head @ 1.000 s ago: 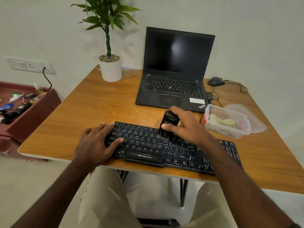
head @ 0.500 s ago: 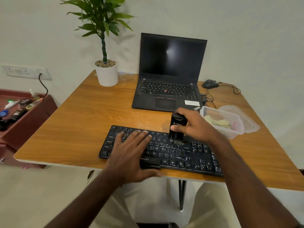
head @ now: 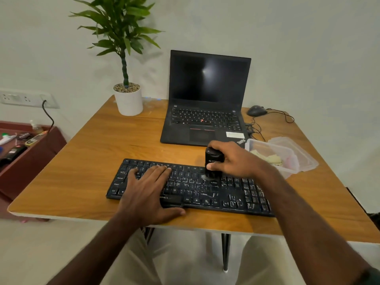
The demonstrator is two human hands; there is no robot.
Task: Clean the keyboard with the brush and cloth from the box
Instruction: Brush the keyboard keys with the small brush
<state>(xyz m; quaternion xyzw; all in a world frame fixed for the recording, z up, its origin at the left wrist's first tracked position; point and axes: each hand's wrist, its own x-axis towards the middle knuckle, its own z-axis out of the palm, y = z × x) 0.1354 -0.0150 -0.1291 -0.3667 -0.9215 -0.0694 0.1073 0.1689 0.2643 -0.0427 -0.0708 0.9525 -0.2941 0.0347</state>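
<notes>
While my left hand [head: 148, 194] lies flat, fingers straight, on the keyboard [head: 191, 187], my right hand [head: 232, 161] grips the black brush [head: 212, 161] upright on the upper key rows; bristles mostly blurred. Cloth [head: 267, 158] sits in the open box [head: 273, 157] right of it; my right forearm covers the keyboard's right end.

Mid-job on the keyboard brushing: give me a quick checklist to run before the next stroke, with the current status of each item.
1. Brush gripped by the right hand: ok.
2. Bristles on the keyboard keys: ok, they meet the upper middle rows.
3. Keyboard steadied: ok, the left hand rests flat on its left half.
4. Cloth ready for later: ok, it lies in the open box.
5. Stroke path clear toward the right keys: ok.
6. Dust left between keys: cannot tell.
</notes>
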